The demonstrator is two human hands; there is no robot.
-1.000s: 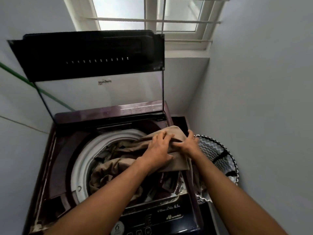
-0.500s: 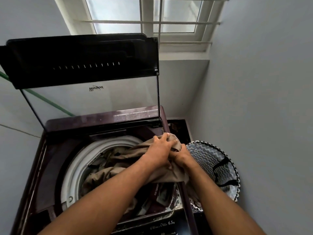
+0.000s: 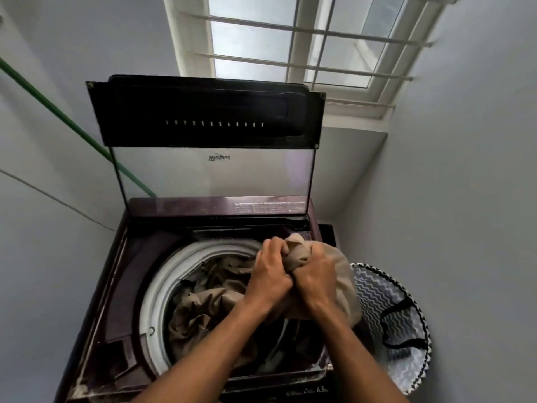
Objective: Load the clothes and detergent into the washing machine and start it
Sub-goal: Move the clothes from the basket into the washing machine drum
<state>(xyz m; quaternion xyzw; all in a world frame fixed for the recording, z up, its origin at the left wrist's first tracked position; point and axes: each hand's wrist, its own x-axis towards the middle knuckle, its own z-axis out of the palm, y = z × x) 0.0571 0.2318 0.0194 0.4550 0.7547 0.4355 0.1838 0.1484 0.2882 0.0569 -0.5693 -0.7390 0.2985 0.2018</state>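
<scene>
Both hands bunch a tan cloth (image 3: 302, 254) over the right rim of the open washing machine (image 3: 122, 286). The left hand (image 3: 270, 274) and right hand (image 3: 315, 279) touch, fingers curled tight into the fabric. The cloth trails left into the drum (image 3: 162, 286) and drapes right toward the zigzag laundry basket (image 3: 406, 338).
</scene>
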